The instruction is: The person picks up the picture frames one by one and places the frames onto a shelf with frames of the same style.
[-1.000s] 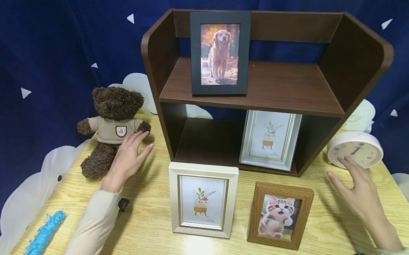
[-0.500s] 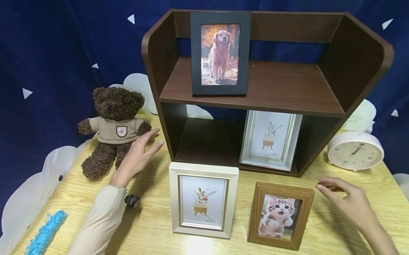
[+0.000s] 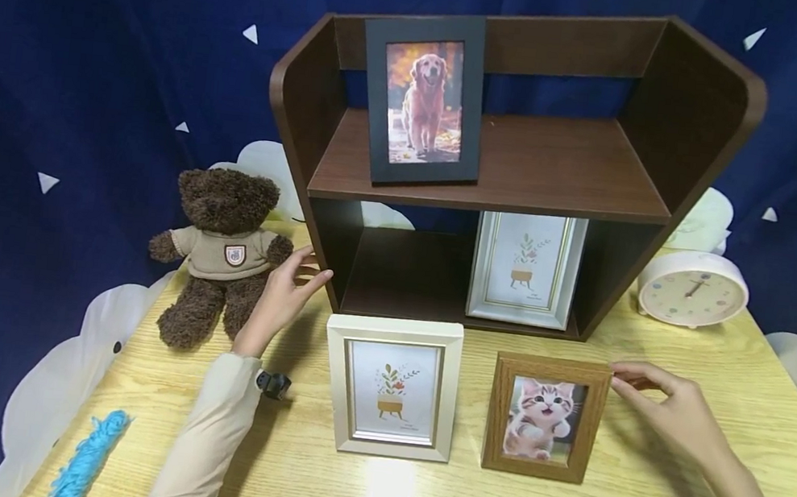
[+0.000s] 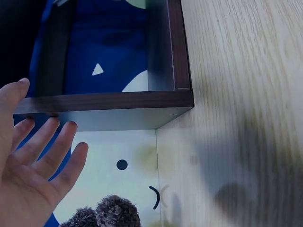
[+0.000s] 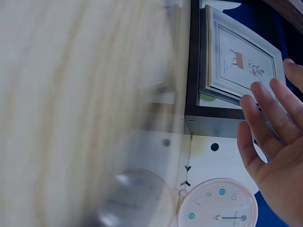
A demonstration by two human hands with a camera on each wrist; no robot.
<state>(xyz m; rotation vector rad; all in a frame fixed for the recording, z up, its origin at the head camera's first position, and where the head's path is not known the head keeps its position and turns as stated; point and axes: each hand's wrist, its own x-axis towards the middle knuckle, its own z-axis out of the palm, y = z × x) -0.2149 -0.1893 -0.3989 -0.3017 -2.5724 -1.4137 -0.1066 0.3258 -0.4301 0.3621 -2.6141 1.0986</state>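
In the head view, my left hand (image 3: pixel 284 297) is at the lower left side panel of the dark brown shelf (image 3: pixel 495 161). Its fingers are extended, and the left wrist view shows the thumb and fingers on either side of the panel's edge; whether they touch it I cannot tell. My right hand (image 3: pixel 674 403) has its fingertips at the upper right corner of the brown wooden photo frame (image 3: pixel 595 431) with a kitten picture. Contact there is unclear. Its fingers look loosely extended in the right wrist view. A cream photo frame (image 3: pixel 448 399) with a plant picture stands left of the kitten frame.
A black photo frame (image 3: pixel 377 108) with a dog picture leans on the upper shelf. Another white photo frame (image 3: pixel 479 273) stands on the lower shelf's right. A teddy bear (image 3: pixel 219 254) sits left, a round clock (image 3: pixel 692 296) right. Blue yarn (image 3: pixel 90 455) lies front left.
My left hand has moved right, from beside the bear to the shelf's side panel. My right hand has come down and left from the clock to the kitten frame's corner.
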